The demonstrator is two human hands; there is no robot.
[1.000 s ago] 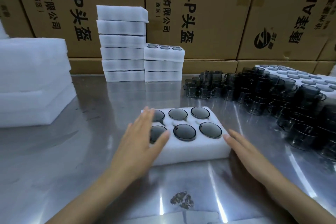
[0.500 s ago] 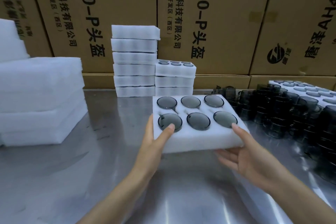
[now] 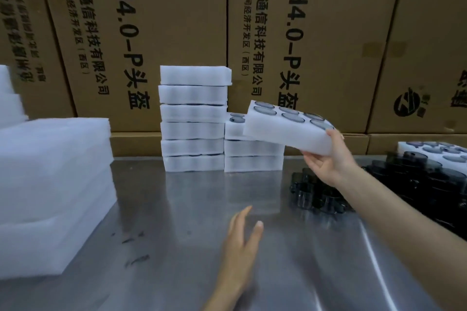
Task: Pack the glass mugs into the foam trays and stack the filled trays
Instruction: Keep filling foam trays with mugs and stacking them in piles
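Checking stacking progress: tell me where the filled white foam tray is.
Head view, right of centre: the filled white foam tray is tilted in the right hand, over the shorter foam stack.

Steel table (image 3: 192, 209), scuffed; printed cardboard cartons (image 3: 164, 20) stacked behind, along far edge.

Dim, soft light – glare streaks the steel table (image 3: 290, 272) – edges bowed, blurred.

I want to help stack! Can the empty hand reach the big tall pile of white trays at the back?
Probably yes. The left hand is open, holds nothing, and only bare metal table lies between it and the tall stack. The right hand holds the filled tray off to the side.
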